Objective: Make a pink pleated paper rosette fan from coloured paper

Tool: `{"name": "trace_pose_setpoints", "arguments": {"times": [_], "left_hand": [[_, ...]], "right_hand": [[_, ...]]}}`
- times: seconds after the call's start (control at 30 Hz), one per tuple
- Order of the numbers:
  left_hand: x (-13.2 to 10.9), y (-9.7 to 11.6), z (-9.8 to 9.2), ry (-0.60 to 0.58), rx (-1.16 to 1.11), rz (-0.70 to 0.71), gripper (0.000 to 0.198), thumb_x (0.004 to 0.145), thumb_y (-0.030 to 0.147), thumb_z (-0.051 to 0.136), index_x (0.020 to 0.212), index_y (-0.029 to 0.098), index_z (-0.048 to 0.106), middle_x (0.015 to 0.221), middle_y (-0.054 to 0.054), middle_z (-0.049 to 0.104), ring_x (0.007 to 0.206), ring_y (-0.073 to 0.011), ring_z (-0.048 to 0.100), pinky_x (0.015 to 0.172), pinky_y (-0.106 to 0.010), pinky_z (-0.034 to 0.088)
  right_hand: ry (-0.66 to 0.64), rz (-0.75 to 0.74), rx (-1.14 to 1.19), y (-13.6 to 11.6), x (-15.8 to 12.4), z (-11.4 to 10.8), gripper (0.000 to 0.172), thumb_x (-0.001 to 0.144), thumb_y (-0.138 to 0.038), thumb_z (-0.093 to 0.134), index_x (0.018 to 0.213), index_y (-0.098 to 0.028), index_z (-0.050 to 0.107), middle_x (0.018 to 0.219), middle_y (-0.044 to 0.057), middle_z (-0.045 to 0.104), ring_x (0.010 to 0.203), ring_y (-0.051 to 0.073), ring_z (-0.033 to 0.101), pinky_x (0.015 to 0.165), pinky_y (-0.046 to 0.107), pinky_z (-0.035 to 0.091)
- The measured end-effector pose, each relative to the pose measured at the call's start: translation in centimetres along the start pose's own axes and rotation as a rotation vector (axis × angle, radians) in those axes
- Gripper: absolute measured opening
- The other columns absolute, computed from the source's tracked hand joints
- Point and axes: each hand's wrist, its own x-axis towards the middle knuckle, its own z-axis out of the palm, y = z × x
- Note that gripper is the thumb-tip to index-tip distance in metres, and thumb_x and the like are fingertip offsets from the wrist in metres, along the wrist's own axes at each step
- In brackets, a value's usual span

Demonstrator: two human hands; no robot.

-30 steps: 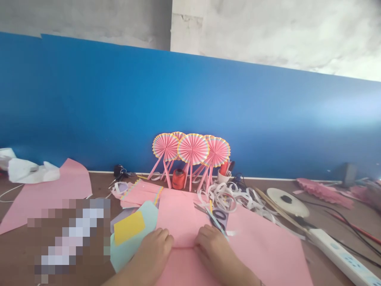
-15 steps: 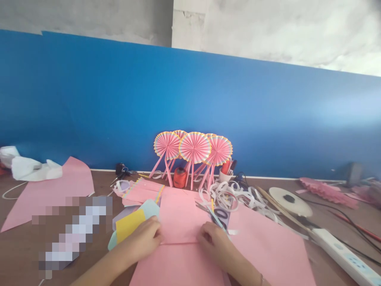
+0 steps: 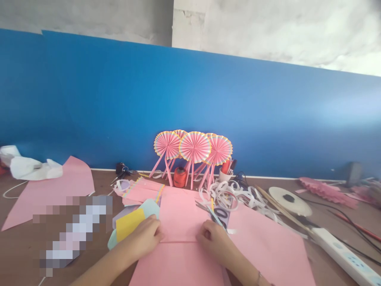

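Note:
A pink paper sheet [image 3: 184, 216] lies in front of me, with a crease or edge running across it between my hands. My left hand [image 3: 150, 234] has its fingers curled at the left end of that line, pinching the paper. At the right end my right hand [image 3: 210, 238] is closed on the same sheet, thumb and fingers bent together. Scissors [image 3: 218, 216] with dark handles rest just beyond my right hand. Yellow paper [image 3: 129, 224] and light blue paper [image 3: 151, 207] stick out beside my left hand.
Several pleated pink paper fans [image 3: 195, 147] stand against the blue panel [image 3: 119, 99]. Nearby are a red thread spool [image 3: 179, 177], tangled white strips [image 3: 250, 198] and folded pink paper [image 3: 143, 190]. A power strip [image 3: 345, 254] and a round lid [image 3: 290, 200] are at right.
Both hands have barely moved and still grip the paper at the crease. The right hand sits very slightly higher than before.

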Motion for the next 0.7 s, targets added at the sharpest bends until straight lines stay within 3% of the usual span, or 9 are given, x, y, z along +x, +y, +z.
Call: {"name": "trace_pose_setpoints", "arguments": {"times": [0.57, 0.7], "left_hand": [[-1.2, 1.1, 0.0, 0.048, 0.16, 0.035, 0.021, 0.087, 0.019, 0.035, 0.074, 0.019, 0.052, 0.089, -0.005, 0.056, 0.081, -0.0196, 0.055, 0.076, -0.033, 0.04], [-1.1, 1.1, 1.1, 0.138, 0.274, 0.118, 0.019, 0.084, 0.01, 0.041, 0.092, 0.018, 0.056, 0.099, -0.007, 0.056, 0.089, -0.0219, 0.053, 0.078, -0.034, 0.039]], "right_hand": [[-0.005, 0.012, -0.049, -0.7, -0.2, -0.4, 0.016, 0.068, -0.011, 0.053, 0.057, -0.019, 0.045, 0.062, -0.001, 0.053, 0.06, 0.013, 0.049, 0.056, 0.024, 0.033], [0.042, -0.034, -0.085, -0.6, -0.6, -0.3, 0.013, 0.07, -0.008, 0.052, 0.076, -0.018, 0.057, 0.075, 0.002, 0.059, 0.073, 0.017, 0.053, 0.065, 0.026, 0.037]]}}
